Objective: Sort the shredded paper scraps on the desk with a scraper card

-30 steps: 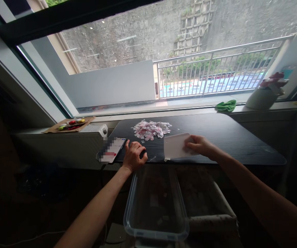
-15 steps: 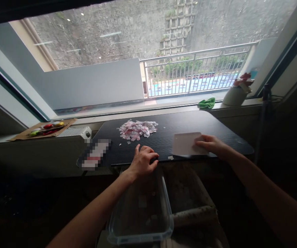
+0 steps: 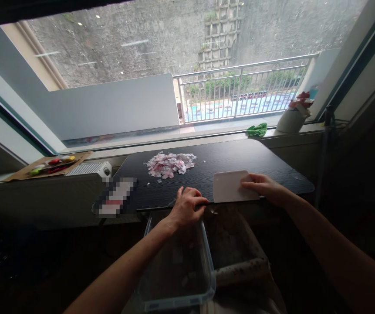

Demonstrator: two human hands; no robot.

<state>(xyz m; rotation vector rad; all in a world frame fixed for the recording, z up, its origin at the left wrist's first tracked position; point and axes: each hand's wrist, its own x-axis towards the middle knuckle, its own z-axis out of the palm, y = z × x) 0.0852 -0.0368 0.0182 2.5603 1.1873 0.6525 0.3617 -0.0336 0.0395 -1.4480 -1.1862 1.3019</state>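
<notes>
Since prev. frame: L hand (image 3: pixel 190 208) moved R along front edge of black tbl (image 3: pixel 239 152); small scrap (image 3: pixel 213 212) slipped below edge. L to R: pixelated phone (image 3: pixel 117 196) at tbl's L end; pink-white scrap pile (image 3: pixel 170 165); L hand over clear bin (image 3: pixel 180 302), fingers loosely bent, thumb apart; R hand (image 3: pixel 265 186) pinching white card (image 3: pixel 228 187) near edge.

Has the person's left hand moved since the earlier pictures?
Yes. Judged against the black table, the left hand has moved right along the near edge, away from the phone.
</notes>
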